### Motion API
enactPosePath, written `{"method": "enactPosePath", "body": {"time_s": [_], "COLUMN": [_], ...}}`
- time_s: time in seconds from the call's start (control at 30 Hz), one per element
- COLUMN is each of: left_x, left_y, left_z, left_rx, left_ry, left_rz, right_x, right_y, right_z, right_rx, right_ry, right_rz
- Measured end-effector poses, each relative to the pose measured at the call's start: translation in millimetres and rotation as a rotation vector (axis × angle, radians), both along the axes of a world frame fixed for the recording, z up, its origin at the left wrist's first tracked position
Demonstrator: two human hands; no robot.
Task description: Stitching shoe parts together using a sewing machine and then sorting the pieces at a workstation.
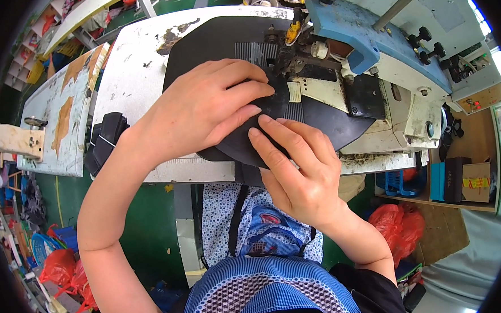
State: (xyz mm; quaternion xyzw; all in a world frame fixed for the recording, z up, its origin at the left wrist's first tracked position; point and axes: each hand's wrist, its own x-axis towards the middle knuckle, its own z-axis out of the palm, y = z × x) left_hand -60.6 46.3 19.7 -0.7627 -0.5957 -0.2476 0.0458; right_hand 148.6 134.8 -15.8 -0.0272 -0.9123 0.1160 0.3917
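Observation:
A black fabric piece (pixel 210 45) lies across the white worn sewing table (pixel 138 66), reaching under the needle area of an industrial sewing machine (pixel 370 54) with a blue upper part. My left hand (pixel 202 108) lies flat on the black piece, fingertips close to the presser foot (pixel 282 55). My right hand (pixel 296 165) presses the near rounded edge of the piece with its fingers stretched along it. Both hands touch the fabric just left of and in front of the needle.
A stack of black pieces (pixel 105 141) sits at the table's left edge. Another white worktable (pixel 56 121) stands to the left. Red plastic bags (pixel 401 225) and boxes on a wooden shelf (pixel 461 182) are at right; red bags and baskets (pixel 55 263) lie lower left.

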Motion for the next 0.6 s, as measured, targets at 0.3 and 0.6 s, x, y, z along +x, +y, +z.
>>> {"method": "enactPosePath", "body": {"time_s": [0.3, 0.6], "left_x": [-15, -12], "left_y": [3, 5], "left_z": [-3, -1], "left_rx": [-0.008, 0.023], "left_ry": [0.008, 0.008], "left_rz": [-0.025, -0.017], "right_x": [-6, -3], "right_y": [-2, 4], "right_z": [-1, 3], "right_rx": [0.001, -0.054], "right_ry": [-0.026, -0.046], "right_rz": [0.012, 0.028]}}
